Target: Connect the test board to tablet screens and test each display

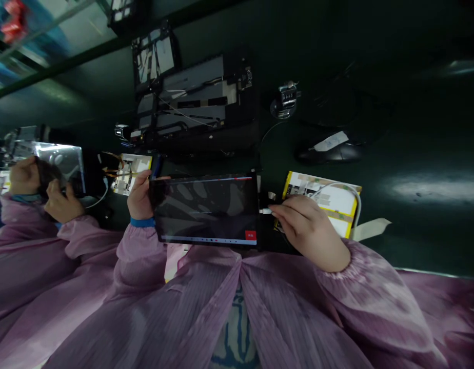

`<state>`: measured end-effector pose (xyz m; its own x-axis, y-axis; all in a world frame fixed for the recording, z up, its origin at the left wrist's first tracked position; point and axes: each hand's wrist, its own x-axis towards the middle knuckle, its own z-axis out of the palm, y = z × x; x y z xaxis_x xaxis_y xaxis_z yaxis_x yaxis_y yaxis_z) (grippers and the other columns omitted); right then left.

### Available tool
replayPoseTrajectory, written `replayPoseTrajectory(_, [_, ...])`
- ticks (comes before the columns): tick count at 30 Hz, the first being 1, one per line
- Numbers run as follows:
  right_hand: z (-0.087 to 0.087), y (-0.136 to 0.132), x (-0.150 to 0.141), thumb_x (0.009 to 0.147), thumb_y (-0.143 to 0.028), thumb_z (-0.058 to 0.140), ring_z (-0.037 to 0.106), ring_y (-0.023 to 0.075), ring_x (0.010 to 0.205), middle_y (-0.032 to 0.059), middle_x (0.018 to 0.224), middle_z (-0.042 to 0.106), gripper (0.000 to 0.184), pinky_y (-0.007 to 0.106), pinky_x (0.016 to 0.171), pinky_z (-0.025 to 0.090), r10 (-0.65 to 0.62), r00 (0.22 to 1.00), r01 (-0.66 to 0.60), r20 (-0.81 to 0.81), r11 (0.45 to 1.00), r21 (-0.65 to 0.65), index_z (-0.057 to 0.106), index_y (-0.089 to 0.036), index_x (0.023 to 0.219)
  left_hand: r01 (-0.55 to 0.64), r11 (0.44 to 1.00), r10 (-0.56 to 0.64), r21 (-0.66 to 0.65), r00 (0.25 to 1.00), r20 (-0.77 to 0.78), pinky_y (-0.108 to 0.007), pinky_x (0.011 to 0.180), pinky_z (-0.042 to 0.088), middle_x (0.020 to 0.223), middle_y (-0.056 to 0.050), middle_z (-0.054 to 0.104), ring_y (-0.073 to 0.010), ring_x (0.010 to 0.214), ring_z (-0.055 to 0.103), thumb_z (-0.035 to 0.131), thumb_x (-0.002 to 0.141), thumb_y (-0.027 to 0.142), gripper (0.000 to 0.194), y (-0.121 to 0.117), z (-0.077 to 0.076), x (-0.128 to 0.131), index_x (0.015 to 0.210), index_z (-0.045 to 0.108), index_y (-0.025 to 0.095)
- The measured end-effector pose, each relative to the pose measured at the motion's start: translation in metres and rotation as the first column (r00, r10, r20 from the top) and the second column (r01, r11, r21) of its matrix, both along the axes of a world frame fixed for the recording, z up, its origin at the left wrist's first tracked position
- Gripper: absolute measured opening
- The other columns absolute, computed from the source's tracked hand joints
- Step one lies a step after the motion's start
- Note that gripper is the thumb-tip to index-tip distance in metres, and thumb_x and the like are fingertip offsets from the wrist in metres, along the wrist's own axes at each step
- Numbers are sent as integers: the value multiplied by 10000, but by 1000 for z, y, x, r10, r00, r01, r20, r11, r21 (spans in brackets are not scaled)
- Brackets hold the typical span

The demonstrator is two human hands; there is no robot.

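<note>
In the head view a dark tablet (206, 212) is held level above the bench, its screen lit with a bar along the lower edge and a red square in one corner. My left hand (140, 197) grips the tablet's left edge, a blue band at the wrist. At the opposite edge, my right hand (310, 228) pinches a white cable plug (265, 210), which meets the tablet's side; whether it is fully seated I cannot tell. Under and behind my right hand lies a white battery pack (340, 197) with yellow edges, the white cable looping over it.
Opened device housings (206, 102) are stacked behind the tablet. A metal tally counter (287, 100) and a black mouse (331, 148) stand to the right of them. Another battery pack (135, 166) lies at left, near a co-worker's hands (62, 202) and a second tablet (63, 164).
</note>
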<state>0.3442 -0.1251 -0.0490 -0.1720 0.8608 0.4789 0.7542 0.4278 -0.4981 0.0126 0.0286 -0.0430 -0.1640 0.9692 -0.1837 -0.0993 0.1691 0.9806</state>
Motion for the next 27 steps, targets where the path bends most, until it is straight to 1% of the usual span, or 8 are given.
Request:
replayPoseTrajectory(2, [0, 0, 0, 885, -67, 502, 584, 192, 743, 86, 796, 634, 167, 353, 691, 535, 5, 1000, -5, 2, 1000, -1, 641, -123, 957, -8, 1000, 8, 7, 1000, 1, -375, 771, 576, 679, -18, 729, -196, 629, 694, 606, 700, 201, 205, 1, -2, -2, 903, 576, 194])
replayPoseTrajectory(5, [1, 0, 0, 895, -72, 490, 581, 187, 726, 76, 780, 633, 178, 350, 690, 519, 11, 999, -11, 35, 1000, 8, 652, -127, 944, -38, 999, 38, 28, 999, -9, -363, 890, 540, 691, -18, 727, -205, 801, 711, 585, 722, 163, 216, 3, -5, -5, 935, 555, 178])
replayPoseTrajectory(7, [3, 1, -1, 901, -75, 477, 574, 187, 720, 75, 770, 627, 192, 346, 681, 509, 21, 997, -22, 70, 1000, 18, 657, -124, 944, -56, 997, 58, 45, 998, -25, -360, 925, 524, 704, -31, 731, -217, 897, 700, 575, 721, 149, 226, 3, -6, -6, 946, 560, 166])
replayPoseTrajectory(11, [4, 3, -6, 895, -63, 467, 567, 180, 726, 76, 776, 626, 205, 335, 686, 506, 37, 996, -40, 86, 999, 34, 658, -127, 934, -66, 995, 70, 80, 997, -37, -383, 918, 531, 705, -37, 735, -235, 907, 700, 591, 713, 191, 205, 1, -6, -2, 917, 580, 175])
replayPoseTrajectory(15, [5, 5, -10, 886, -58, 476, 567, 180, 714, 72, 766, 620, 190, 337, 666, 506, 8, 998, -12, 69, 998, 55, 645, -130, 931, -39, 993, 39, 114, 999, 6, -426, 900, 540, 653, -37, 721, -269, 930, 701, 628, 691, 227, 189, -2, -2, 5, 868, 574, 189])
replayPoseTrajectory(18, [5, 6, -10, 882, -53, 483, 566, 173, 700, 55, 756, 610, 199, 340, 660, 494, 15, 998, -20, 67, 998, 66, 640, -156, 948, -31, 992, 28, 124, 999, 33, -437, 887, 547, 616, -33, 705, -278, 937, 701, 633, 675, 229, 169, -3, -1, 7, 831, 579, 195])
replayPoseTrajectory(23, [6, 7, -10, 871, -66, 520, 555, 179, 712, 52, 778, 613, 184, 345, 664, 463, 27, 999, -28, 48, 999, 34, 625, -165, 986, -56, 994, 52, 98, 998, 46, -412, 893, 551, 773, -52, 736, -258, 957, 699, 617, 691, 234, 126, -1, -2, 3, 803, 577, 191])
replayPoseTrajectory(27, [9, 8, -14, 865, -124, 576, 549, 202, 754, 75, 821, 628, 115, 352, 695, 474, 46, 995, -44, 92, 999, -22, 598, -152, 975, -47, 997, 40, 61, 994, 105, -411, 867, 563, 847, -88, 740, -278, 1010, 684, 612, 707, 228, 118, -2, -3, 1, 808, 571, 182])
